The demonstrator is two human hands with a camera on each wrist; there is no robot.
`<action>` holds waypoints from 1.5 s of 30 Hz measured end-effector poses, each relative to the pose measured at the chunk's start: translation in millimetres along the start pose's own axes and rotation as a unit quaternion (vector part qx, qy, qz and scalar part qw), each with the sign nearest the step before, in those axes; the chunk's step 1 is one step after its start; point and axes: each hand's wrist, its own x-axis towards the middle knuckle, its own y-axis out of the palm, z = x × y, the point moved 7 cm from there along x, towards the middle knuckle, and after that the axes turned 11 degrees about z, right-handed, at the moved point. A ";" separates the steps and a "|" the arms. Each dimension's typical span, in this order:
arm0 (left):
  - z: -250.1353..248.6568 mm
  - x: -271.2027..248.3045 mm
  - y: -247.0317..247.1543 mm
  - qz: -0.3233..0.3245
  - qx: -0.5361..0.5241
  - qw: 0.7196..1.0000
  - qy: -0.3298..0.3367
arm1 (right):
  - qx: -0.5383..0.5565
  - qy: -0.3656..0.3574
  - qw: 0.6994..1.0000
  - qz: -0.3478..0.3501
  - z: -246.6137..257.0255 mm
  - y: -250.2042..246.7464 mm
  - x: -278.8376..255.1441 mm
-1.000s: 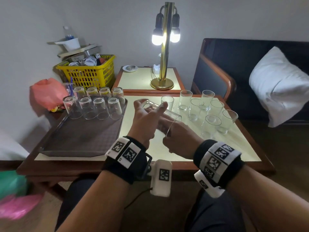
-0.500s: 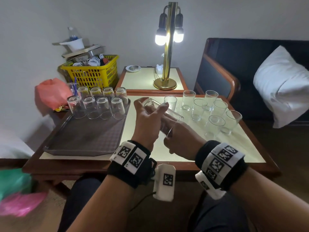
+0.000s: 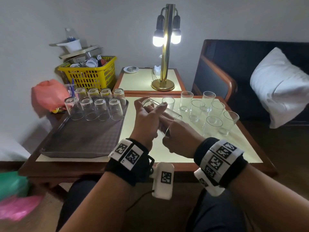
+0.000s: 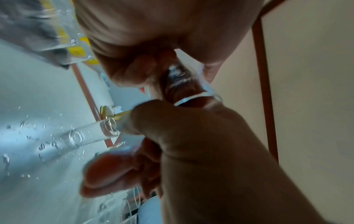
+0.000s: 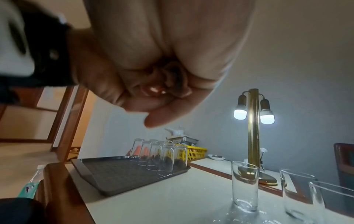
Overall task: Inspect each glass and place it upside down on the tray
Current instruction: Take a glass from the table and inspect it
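A clear glass (image 3: 160,111) is held on its side above the middle of the table, base up-left, rim (image 4: 197,97) down-right. My left hand (image 3: 147,118) wraps round its base end. My right hand (image 3: 178,138) holds the rim end, fingers curled (image 5: 153,89). The dark grey tray (image 3: 83,139) lies to the left, with several upside-down glasses (image 3: 100,109) in two rows at its far end. Several upright glasses (image 3: 197,111) stand on the table to the right. In the right wrist view the tray (image 5: 124,178) and an upright glass (image 5: 244,188) show below the hand.
A lit brass lamp (image 3: 164,47) stands on the side table behind. A yellow basket (image 3: 90,76) and a pink bag (image 3: 48,94) sit at the back left. A sofa with a white pillow (image 3: 277,87) is at the right. Water drops dot the tabletop (image 5: 191,204).
Both hands keep the glass tilted in nearly the same place. Only the head view has shifted a little.
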 end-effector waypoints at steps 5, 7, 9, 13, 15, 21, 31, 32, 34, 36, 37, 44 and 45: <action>8.3 -11.6 4.6 0.005 -0.112 0.992 0.058 | 0.423 -0.026 0.904 0.056 -3.7 8.7 -4.0; 12.2 -12.7 8.8 0.031 -0.114 0.991 0.071 | 0.556 -0.029 0.827 0.076 -3.7 11.8 -10.1; 12.6 -10.3 9.3 0.058 -0.078 0.994 0.050 | 0.526 -0.010 0.848 0.063 -7.2 10.9 -11.3; 7.8 0.3 1.7 0.032 0.020 0.998 -0.050 | 0.106 -0.014 0.994 -0.008 -10.4 3.8 -3.3; 3.4 4.9 0.7 0.015 0.031 0.998 -0.046 | 0.071 -0.029 0.997 -0.010 -5.7 5.3 -1.0; 7.1 -9.6 5.0 0.018 -0.054 0.997 0.044 | 0.580 -0.051 0.808 0.093 -5.2 17.8 -8.5; 2.4 -3.0 -2.1 -0.001 0.024 1.000 -0.001 | 0.185 -0.030 0.982 0.028 -5.3 15.3 2.7; 4.4 -5.2 -1.7 -0.003 -0.006 1.000 0.010 | 0.294 -0.024 0.955 0.043 -6.0 18.1 3.2; 5.8 -9.7 -1.0 0.001 -0.041 0.998 0.050 | 0.521 -0.030 0.850 0.074 -6.0 22.1 -0.6; 5.7 -12.3 0.5 0.029 -0.036 0.996 0.072 | 0.603 -0.035 0.792 0.088 -4.7 22.2 -4.1; 6.7 -12.1 0.7 0.047 -0.029 0.996 0.065 | 0.578 -0.026 0.812 0.085 -6.4 21.9 -3.7; 8.6 1.5 -12.2 0.012 0.033 0.999 -0.027 | 0.120 -0.051 0.991 0.014 -2.3 17.2 4.0; 8.1 0.4 -11.8 -0.001 0.013 1.000 -0.014 | 0.173 -0.055 0.983 0.008 -3.9 19.1 6.4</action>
